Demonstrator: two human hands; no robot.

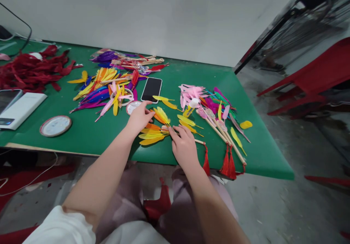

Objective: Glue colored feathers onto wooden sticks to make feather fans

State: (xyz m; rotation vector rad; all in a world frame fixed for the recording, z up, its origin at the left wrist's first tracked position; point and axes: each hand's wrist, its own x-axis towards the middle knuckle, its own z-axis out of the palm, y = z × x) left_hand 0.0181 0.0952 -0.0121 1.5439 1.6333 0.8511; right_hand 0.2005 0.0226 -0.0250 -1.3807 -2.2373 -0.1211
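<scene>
My right hand (186, 144) presses its thumb and fingertips at the quill ends of a yellow feather (161, 115), over a wooden stick (199, 141) that ends in a red tassel (206, 160). Orange and yellow feathers (153, 136) fan out to the left from the top of this stick. Just left of the fan is my left hand (140, 117), its index finger and thumb apart and nothing visible between them; its other fingers are partly hidden. Loose yellow feathers (188, 121) lie beyond my right hand, near a glue stick (190, 107) with a white cap.
A phone (151, 89) and a round lid (132, 107) lie behind my left hand. Bundles of coloured feathers (102, 87), a white power bank (23, 109), another lid (55, 125) and red strips (30, 71) are leftward. Tasselled sticks (226, 136) reach the green table's (269, 156) front edge.
</scene>
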